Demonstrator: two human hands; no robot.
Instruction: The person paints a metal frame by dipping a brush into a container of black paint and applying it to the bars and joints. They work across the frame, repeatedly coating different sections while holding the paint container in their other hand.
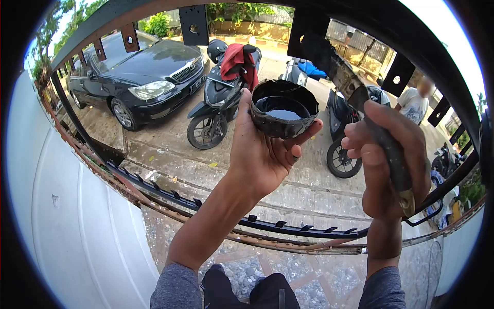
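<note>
A small dark bowl [284, 126] with a ragged rim holds glossy black liquid. My left hand [265, 154] grips it from below and the side, with dark specks on the fingertips. On the right, my right hand [393, 159] is wrapped round the dark handle of a paintbrush [388, 149]. The brush points up and left, its head [347, 80] against or just in front of a black metal plate with a hole on the gate frame [309, 31]; whether they touch I cannot tell.
Black metal bars with tabs curve overhead and below [278, 226]. Beyond stand a black car [154, 72], a motorbike with a red cloth [239, 64], another motorbike [342, 118] and a person in a white shirt [412, 105]. White panels [77, 206] rise at the left.
</note>
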